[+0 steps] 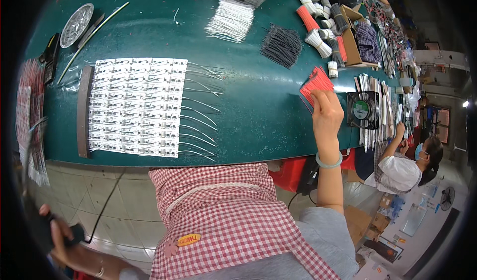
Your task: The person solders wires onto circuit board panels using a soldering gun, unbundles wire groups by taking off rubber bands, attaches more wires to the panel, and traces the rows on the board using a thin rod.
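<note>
My right hand [328,115] reaches over the table with fingers pinched at the near end of a pile of short red wires [318,82]. My left hand [60,237], low at the far left, is wrapped round a black corded tool [74,234]; its kind is too dark to make out. A panel of white circuit boards [136,106] in rows lies on the table, with white and dark wires running off its right side. A brown bar [84,112] lies along the panel's left edge. Beyond lie piles of black wires [281,46] and white wires [230,20].
The green table [248,116] holds a small black fan [362,110], a cardboard box [352,44] and bundled wires [318,42] at right. A metal dish [77,25] stands at back left. Red-wired strips [31,116] hang at the left edge. A person [405,165] works at right.
</note>
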A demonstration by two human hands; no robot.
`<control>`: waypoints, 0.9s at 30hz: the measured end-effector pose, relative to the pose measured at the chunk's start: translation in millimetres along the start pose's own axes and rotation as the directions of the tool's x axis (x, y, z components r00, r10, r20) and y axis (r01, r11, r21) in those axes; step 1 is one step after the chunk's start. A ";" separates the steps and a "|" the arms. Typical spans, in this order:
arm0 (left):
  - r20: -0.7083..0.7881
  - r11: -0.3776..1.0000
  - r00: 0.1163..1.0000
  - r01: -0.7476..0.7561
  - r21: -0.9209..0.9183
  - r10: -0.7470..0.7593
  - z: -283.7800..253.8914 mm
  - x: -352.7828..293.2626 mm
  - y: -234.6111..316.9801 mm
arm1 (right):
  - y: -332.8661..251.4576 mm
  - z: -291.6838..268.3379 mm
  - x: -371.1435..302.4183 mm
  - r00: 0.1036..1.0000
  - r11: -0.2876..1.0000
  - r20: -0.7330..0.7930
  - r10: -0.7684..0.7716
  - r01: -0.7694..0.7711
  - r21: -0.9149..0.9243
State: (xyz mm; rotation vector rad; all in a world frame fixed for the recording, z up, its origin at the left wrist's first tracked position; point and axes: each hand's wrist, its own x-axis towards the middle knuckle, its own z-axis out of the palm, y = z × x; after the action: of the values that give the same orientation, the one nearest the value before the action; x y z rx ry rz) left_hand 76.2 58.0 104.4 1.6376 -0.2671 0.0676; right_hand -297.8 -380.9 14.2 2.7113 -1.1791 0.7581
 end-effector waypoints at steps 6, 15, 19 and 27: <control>0.219 0.964 0.962 0.202 -0.174 -0.162 79.8 -22.1 -24.5 | -41.9 -12.2 44.8 0.928 0.947 0.229 -0.294 0.316 -0.063; 0.216 0.946 0.938 0.299 -0.121 -0.269 150.6 -55.4 -3.6 | -100.0 19.7 80.3 0.666 0.787 0.613 -0.425 0.606 -0.113; 0.287 0.865 0.850 0.489 -0.116 -0.442 151.4 -45.6 -9.6 | -113.6 21.3 95.6 0.731 0.848 0.481 -0.484 0.528 0.049; 0.365 0.914 0.838 0.377 0.147 -0.404 174.1 -45.2 -29.1 | -170.7 97.5 91.1 0.928 0.729 -0.006 -0.372 0.296 0.618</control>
State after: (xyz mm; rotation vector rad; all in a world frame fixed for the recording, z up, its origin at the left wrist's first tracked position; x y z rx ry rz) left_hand 18.2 -106.4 51.5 1.7381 -0.2265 -0.5758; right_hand -84.7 -348.6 -8.4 3.3935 -0.4466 1.0806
